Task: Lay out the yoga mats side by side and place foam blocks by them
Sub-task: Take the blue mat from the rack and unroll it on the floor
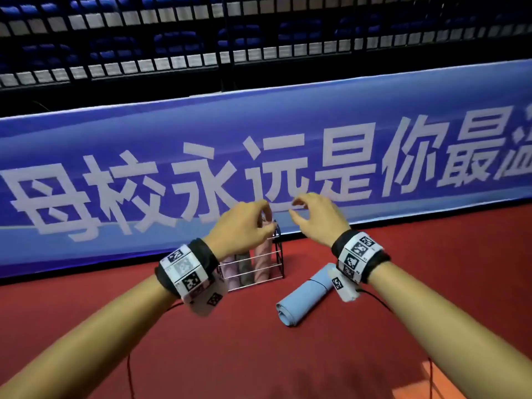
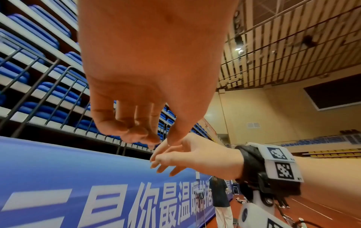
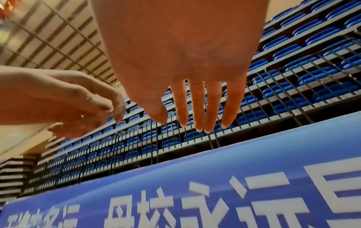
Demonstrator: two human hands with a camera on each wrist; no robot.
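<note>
Lying rolled on the floor below the empty right hand (image 1: 318,218): blue mat (image 1: 306,295).

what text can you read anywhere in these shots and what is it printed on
"母校永远是你最温", cut off at the right edge: white characters on the blue banner along the barrier.
"是你最温暖的港", with 是 cut off at the left edge: same banner in the left wrist view; further characters too blurred to read.
Small white characters at the banner's lower left in the right wrist view: too blurred to read.
Wrist bands: black and white square markers only, no readable words.
</note>
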